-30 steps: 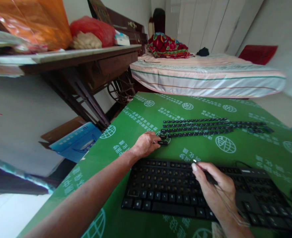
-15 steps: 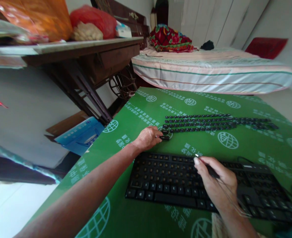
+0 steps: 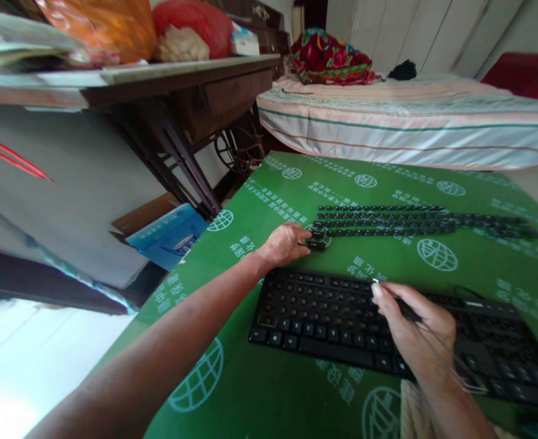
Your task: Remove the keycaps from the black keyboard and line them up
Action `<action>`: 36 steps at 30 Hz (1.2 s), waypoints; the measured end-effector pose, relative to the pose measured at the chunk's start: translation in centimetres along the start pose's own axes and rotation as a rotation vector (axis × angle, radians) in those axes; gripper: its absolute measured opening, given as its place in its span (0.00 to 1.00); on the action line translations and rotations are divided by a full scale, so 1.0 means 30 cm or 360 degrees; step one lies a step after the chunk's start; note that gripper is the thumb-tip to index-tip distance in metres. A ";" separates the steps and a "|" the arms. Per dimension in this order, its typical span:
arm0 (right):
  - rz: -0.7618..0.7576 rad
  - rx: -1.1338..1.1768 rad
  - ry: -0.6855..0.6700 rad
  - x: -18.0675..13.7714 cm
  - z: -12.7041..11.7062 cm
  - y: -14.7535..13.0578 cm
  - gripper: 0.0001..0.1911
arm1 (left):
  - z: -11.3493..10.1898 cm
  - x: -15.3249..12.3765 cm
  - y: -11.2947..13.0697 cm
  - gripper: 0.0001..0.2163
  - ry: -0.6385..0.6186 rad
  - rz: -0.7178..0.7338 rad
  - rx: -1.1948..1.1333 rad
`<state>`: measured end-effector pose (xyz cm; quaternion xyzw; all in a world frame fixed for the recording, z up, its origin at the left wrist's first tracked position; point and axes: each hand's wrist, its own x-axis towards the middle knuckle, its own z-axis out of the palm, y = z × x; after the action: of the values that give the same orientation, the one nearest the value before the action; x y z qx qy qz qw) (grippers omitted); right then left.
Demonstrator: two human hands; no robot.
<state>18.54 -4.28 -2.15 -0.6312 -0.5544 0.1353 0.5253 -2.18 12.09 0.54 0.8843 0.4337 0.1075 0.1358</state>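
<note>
A black keyboard (image 3: 342, 317) lies on the green printed table cover (image 3: 269, 390), most of its upper keys removed. Rows of loose black keycaps (image 3: 415, 221) are lined up beyond it. My left hand (image 3: 286, 244) reaches past the keyboard's top left corner, fingers pinched on a black keycap (image 3: 317, 244) at the left end of the rows. My right hand (image 3: 410, 329) rests over the keyboard's middle, closed around a thin dark tool with a metal tip (image 3: 376, 281).
A dark wooden table (image 3: 168, 91) with bags on top stands to the left, a blue box (image 3: 171, 235) under it. A bed (image 3: 410, 122) with striped mattress lies behind the green table. A black cable (image 3: 468, 292) runs behind the keyboard at right.
The view has swung left, so everything sits further right in frame. My left hand stays pinched at the left end of the keycap rows; the right hand keeps its hold on the tool.
</note>
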 end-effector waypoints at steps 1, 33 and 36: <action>0.0000 -0.0006 -0.0019 -0.001 -0.003 -0.001 0.10 | -0.006 -0.012 -0.001 0.09 0.0014 -0.0012 -0.0021; 0.0300 0.0027 -0.1602 -0.015 0.159 -0.323 0.04 | -0.046 -0.412 0.001 0.17 -0.0160 0.0215 -0.0840; 0.0245 -0.0087 -0.1649 -0.011 0.170 -0.317 0.05 | -0.046 -0.412 0.003 0.16 -0.0192 0.0245 -0.0809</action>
<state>9.28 -3.53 3.34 -0.5338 -0.6969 0.4535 0.1541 -9.97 2.40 0.95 0.8570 0.3153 0.1700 0.3704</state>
